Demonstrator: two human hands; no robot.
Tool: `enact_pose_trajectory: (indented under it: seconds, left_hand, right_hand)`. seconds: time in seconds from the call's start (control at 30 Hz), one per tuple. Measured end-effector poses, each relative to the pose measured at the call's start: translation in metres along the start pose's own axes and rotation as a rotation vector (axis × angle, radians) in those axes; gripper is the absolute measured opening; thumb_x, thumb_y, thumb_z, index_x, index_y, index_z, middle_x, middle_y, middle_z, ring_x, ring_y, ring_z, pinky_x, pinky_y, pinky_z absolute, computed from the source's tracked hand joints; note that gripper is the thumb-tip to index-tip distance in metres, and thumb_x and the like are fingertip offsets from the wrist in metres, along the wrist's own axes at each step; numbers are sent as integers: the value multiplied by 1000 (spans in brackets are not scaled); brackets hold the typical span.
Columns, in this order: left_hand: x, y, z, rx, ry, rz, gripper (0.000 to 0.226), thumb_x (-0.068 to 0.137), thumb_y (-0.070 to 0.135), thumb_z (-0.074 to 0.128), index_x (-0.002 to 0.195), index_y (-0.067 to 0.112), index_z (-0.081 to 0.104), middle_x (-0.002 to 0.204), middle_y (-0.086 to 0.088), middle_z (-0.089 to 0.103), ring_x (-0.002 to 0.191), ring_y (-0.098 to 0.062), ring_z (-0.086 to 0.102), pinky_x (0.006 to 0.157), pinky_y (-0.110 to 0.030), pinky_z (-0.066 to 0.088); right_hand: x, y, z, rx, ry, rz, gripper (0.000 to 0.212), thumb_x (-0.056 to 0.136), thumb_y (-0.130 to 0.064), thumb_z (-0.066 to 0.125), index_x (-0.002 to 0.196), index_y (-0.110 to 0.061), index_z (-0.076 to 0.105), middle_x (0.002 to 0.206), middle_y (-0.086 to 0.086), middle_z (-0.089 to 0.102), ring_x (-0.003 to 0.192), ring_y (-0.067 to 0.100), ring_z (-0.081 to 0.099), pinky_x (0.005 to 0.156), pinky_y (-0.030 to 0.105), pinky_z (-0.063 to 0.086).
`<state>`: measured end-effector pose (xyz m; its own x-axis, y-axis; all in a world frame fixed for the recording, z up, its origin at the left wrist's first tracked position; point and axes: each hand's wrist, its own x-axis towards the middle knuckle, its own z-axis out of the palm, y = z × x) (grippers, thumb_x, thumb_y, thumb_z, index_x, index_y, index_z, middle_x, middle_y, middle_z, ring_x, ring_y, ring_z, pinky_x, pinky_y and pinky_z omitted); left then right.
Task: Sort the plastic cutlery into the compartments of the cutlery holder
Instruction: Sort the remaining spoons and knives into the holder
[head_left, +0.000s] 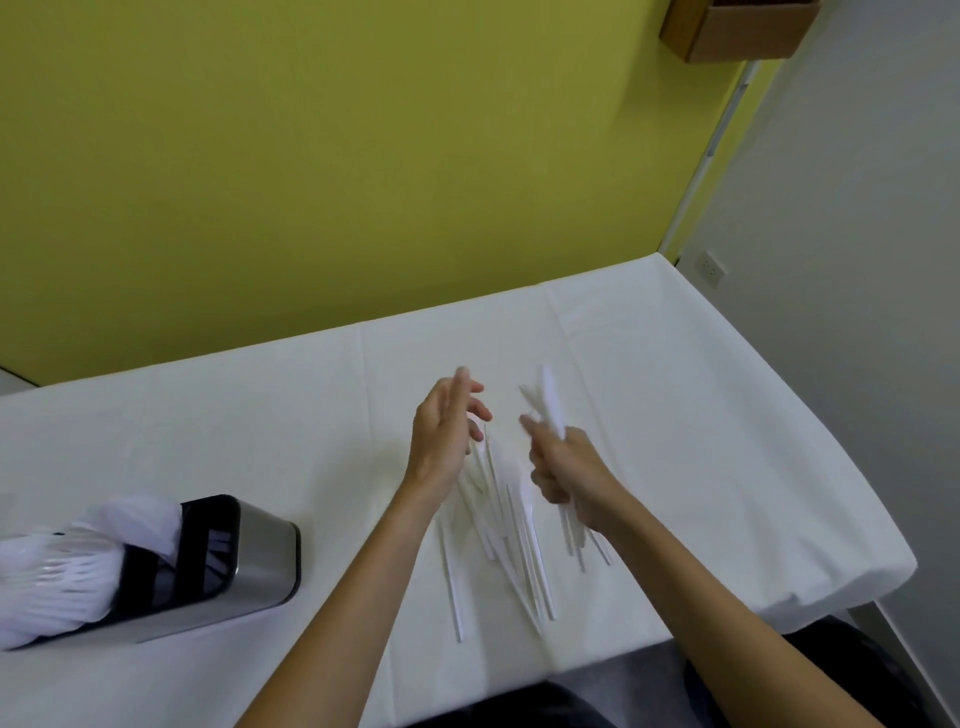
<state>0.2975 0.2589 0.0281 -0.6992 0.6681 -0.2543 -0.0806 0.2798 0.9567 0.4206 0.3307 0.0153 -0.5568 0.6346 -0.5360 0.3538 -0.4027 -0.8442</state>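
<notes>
Nearest, two bare forearms reach forward over one table (727, 415) covered with a white cloth. Between them one loose pile of white plastic cutlery (514, 545) lies on the cloth. Its thin handles cross each other, white on white, so I cannot count them; perhaps there are a dozen. The kind of each piece is also not readable.

To the left stands one steel cutlery holder (260, 551) with a black inner frame. Two of its openings are visible. The left part is packed with white cutlery, which is blurred and cut off by the left edge.

Further away, the left hand (447, 431) hovers over the far end of the pile with fingers relaxed and spread, holding nothing. The right hand (566, 473) is curled around one bundle of cutlery (548, 400), which sticks out on both sides of the fist. The two hands are near but apart.

Behind is a yellow-green wall (311, 182), one cardboard box (737, 31) cut off at the top, and one socket (710, 269).
</notes>
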Motion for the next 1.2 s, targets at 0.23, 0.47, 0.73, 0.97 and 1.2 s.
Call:
enact_pose_trajectory:
  seconds: [0.23, 0.47, 0.73, 0.97, 1.2]
  left_hand:
    - [-40, -23, 18, -527, 198, -266, 64, 101, 51, 14, 119, 8, 58, 120, -9, 65, 117, -19, 58, 106, -33, 38]
    - [-37, -15, 21, -718, 200, -244, 78, 96, 61, 9, 134, 8, 52, 133, -6, 59, 129, -16, 48, 115, -30, 28]
    - [-37, -14, 19, -676, 198, -187, 77, 96, 61, 7, 132, 12, 55, 129, 0, 62, 129, -11, 49, 115, -30, 28]
    - [-40, 3, -17, -594, 196, -15, 70, 96, 61, 12, 131, 16, 53, 132, 2, 60, 131, -9, 47, 116, -30, 27]
    - [-61, 48, -138, -374, 371, 394, 53, 85, 59, 29, 116, 28, 59, 132, -1, 60, 129, -7, 48, 112, -28, 32]
  right_hand:
    - [16, -7, 1, 1086, 3, 48, 52, 100, -40, 39, 54, -18, 31, 39, -6, 21, 29, 7, 23, 31, 17, 20]
    - [4, -2, 30, 752, 72, -2, 41, 97, -34, 47, 61, -13, 42, 64, 3, 61, 62, 14, 62, 69, 29, 48]
    - [-16, -16, 47, 299, 202, -91, 41, 94, -31, 46, 56, -15, 42, 55, -1, 39, 45, 9, 38, 50, 23, 34]
    - [-22, -29, 60, 255, 177, -194, 36, 93, -20, 49, 59, -10, 46, 49, 0, 39, 41, 9, 35, 40, 19, 28]
    - [-32, -53, 137, 189, 20, -312, 36, 94, -19, 48, 60, -8, 48, 49, 1, 43, 39, 13, 36, 40, 21, 28]
